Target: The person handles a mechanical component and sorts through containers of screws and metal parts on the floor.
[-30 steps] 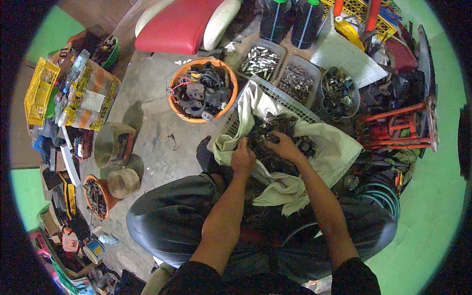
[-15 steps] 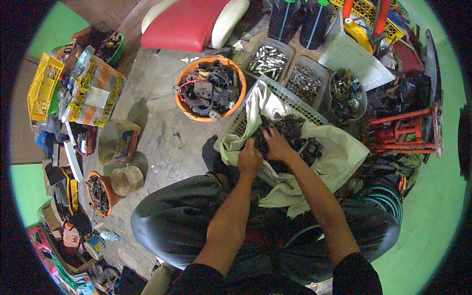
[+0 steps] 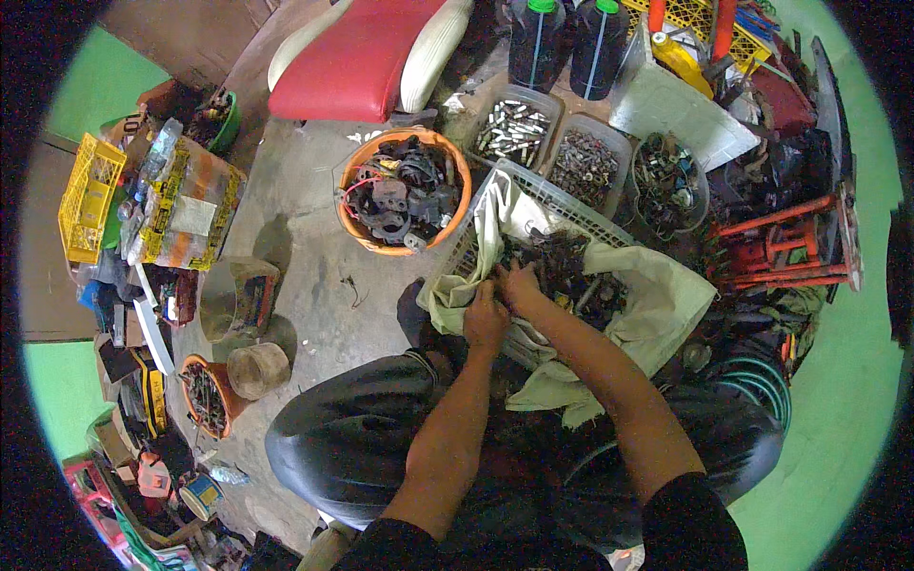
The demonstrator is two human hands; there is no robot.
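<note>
In front of my legs stands a grey plastic crate lined with a pale green cloth sack. A heap of dark, tangled wires and small parts lies inside the cloth. Close by the heap's left end, my left hand is closed, fingertips pinched. My right hand meets it there, its fingers also bent inward. Whatever sits between the two hands is too small and covered to make out.
Left of the crate, an orange bucket holds black parts and wires. Beyond the crate stand a bin of white-and-silver cylinders, a bin of small metal pieces and a round tub of scraps. A red metal frame stands right.
My right hand has drawn back from the dark heap toward my left hand, and its fingers have closed in. The view has shifted slightly.
</note>
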